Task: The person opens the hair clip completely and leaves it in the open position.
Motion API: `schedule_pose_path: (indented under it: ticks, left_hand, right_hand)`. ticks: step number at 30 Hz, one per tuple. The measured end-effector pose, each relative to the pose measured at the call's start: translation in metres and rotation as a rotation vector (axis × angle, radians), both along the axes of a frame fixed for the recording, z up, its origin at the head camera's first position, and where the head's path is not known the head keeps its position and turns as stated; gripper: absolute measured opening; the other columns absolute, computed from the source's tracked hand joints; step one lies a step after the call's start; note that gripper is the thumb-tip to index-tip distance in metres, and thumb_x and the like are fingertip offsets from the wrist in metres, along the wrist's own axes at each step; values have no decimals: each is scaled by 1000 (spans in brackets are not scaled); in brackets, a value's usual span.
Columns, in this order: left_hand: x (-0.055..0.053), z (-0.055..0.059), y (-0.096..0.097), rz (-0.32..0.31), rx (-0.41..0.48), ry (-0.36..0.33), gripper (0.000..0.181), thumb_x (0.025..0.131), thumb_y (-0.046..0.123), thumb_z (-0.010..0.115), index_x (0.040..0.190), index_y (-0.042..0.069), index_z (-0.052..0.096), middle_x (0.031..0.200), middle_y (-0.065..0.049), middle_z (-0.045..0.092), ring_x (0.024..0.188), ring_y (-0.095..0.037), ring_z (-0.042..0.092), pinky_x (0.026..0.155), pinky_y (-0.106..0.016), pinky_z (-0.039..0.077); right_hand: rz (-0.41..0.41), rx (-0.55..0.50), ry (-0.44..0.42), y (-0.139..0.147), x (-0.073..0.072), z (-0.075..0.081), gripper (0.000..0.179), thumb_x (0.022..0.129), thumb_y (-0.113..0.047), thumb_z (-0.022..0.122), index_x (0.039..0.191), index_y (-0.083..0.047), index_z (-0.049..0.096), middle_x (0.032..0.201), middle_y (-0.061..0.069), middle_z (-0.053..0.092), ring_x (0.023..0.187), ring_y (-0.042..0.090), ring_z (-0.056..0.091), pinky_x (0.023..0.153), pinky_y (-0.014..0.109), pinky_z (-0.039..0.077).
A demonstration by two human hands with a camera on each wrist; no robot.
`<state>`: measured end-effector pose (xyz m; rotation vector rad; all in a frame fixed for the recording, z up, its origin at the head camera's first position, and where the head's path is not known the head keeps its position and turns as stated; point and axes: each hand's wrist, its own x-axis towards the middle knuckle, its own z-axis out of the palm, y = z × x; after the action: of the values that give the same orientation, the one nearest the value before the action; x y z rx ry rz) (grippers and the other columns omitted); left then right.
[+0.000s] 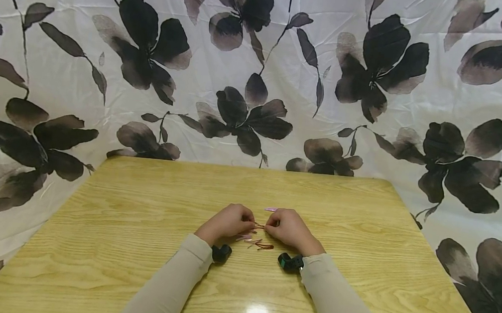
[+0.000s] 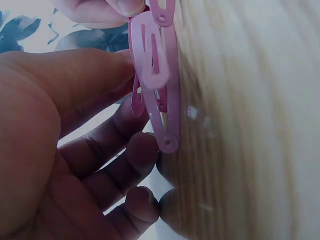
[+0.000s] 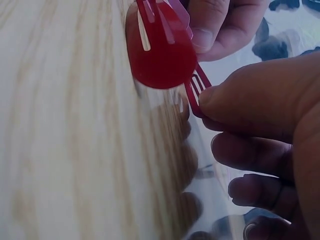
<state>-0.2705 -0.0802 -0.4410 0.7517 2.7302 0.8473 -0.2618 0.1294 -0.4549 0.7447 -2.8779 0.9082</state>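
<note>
Both hands meet low over the table, pinching at a reddish snap hair clip (image 1: 259,227) between them. My left hand (image 1: 228,223) holds its left side with thumb and fingertips. From the other side, my right hand (image 1: 292,232) pinches the dark red clip (image 3: 195,95) between thumb and index finger. Whether one clip or two lie between the hands, I cannot tell. Loose on the table close by are a pink clip (image 2: 171,105) and a red clip (image 3: 162,60), which partly cover the held one in the wrist views.
Another pink clip (image 1: 270,209) lies just beyond the right hand. Several red and pink clips (image 1: 265,247) lie nearer than the hands on the wooden table (image 1: 131,266). A floral cloth (image 1: 312,82) hangs behind the table and at its sides.
</note>
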Motion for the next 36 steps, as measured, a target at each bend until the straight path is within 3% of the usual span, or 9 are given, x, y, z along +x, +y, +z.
schedule_pose_path:
  ticks: [18,27,36]
  left_hand:
    - [-2,-2,-1,12,-7,3,14,96,23,60,89,17,71,86,3,67,76,-11,58,77,-33,50]
    - [-2,-2,-3,28,14,0,16,96,25,58,90,19,72,86,5,67,74,-10,59,75,-32,50]
    - [-8,13,2,17,24,-28,22,100,27,53,99,15,71,91,2,67,77,-13,59,75,-34,50]
  right_hand:
    - [16,-22,-31,3,0,0,4,86,-23,71,83,-22,75,84,-7,69,74,7,57,70,29,49]
    - [-15,-59,-9,4,-1,-1,11,91,-28,66,87,-23,75,88,-8,66,74,7,55,70,28,48]
    - [-53,-109,7,11,-12,4,15,94,-28,63,95,-19,75,92,-7,66,77,10,56,74,30,48]
